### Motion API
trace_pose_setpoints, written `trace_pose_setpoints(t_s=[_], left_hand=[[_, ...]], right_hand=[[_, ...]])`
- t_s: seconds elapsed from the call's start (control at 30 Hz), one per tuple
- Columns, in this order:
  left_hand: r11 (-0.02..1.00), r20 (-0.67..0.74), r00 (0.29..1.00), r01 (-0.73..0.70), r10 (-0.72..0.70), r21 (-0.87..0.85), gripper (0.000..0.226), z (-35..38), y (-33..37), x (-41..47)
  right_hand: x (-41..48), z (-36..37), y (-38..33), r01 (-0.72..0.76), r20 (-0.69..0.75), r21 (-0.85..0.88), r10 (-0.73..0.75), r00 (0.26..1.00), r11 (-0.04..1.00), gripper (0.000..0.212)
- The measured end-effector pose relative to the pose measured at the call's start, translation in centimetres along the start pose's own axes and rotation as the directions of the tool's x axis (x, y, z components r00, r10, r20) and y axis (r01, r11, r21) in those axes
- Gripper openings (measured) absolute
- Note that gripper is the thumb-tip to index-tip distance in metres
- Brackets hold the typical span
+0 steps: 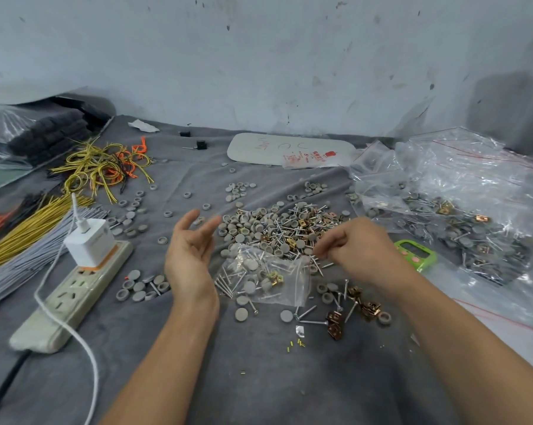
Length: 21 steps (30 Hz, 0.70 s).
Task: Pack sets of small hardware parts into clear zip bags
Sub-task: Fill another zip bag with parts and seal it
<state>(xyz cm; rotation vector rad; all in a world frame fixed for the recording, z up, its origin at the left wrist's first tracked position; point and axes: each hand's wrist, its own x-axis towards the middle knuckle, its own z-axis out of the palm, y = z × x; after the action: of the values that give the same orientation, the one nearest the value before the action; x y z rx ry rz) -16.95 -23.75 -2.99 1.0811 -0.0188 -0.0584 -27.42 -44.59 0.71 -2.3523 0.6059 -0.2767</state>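
Observation:
A small clear zip bag (271,279) lies on the grey cloth (259,378) with screws, grey round caps and a brass clip inside. Behind it spreads a heap of loose caps, screws and brass clips (285,228). My left hand (190,256) hovers palm-up just left of the bag, fingers relaxed and holding nothing. My right hand (355,248) is at the bag's right corner by the heap, fingertips pinched together; I cannot tell whether they pinch the bag's edge or a screw. More clips and screws (348,311) lie near the front right.
A power strip (71,292) with a white charger (88,242) and cable lies left. Bundles of yellow, grey and orange ties (29,228) lie far left. A green timer (415,254) and large bags of filled packs (461,216) are right. A stack of empty zip bags (289,148) lies by the wall.

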Motion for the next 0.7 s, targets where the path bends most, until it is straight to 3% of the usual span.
trace_pose_setpoints(t_s=[0.1, 0.2, 0.27, 0.33, 0.5, 0.57, 0.7], left_hand=[[0.921, 0.137, 0.99, -0.08, 0.029, 0.381, 0.054, 0.4, -1.0, -0.4], [0.755, 0.329, 0.944, -0.21, -0.009, 0.621, 0.074, 0.5, -2.1, -1.0], [0.616, 0.434, 0.899, -0.316, -0.048, 0.722, 0.079, 0.6, -2.3, -1.4], [0.569, 0.469, 0.879, -0.341, -0.089, 0.749, 0.081, 0.7, -2.2, -1.5], [0.617, 0.444, 0.896, -0.337, -0.022, 0.711, 0.076, 0.4, -2.1, -0.7], [0.685, 0.35, 0.936, -0.274, 0.029, 0.675, 0.066, 0.1, -2.3, -0.2], [0.795, 0.147, 0.988, -0.131, 0.053, 0.592, 0.045, 0.0, -2.5, 0.7]], right_hand=[[0.5, -1.3, 0.9, -0.043, -0.023, -0.213, 0.039, 0.999, 0.976, 0.044], [1.0, -1.9, 1.6, -0.107, 0.03, -0.411, 0.13, 0.991, 0.905, 0.051], [1.2, -2.0, 1.8, -0.082, 0.096, -0.507, 0.151, 0.984, 0.858, 0.059], [1.4, -1.8, 1.9, -0.044, 0.121, -0.55, 0.132, 0.984, 0.834, 0.059], [2.2, -1.5, 2.3, -0.033, 0.092, -0.54, 0.098, 0.991, 0.841, 0.034], [2.4, -1.4, 2.4, -0.041, 0.087, -0.512, 0.099, 0.991, 0.858, 0.027], [2.5, -1.1, 2.5, -0.018, 0.075, -0.514, 0.066, 0.995, 0.858, 0.033]])
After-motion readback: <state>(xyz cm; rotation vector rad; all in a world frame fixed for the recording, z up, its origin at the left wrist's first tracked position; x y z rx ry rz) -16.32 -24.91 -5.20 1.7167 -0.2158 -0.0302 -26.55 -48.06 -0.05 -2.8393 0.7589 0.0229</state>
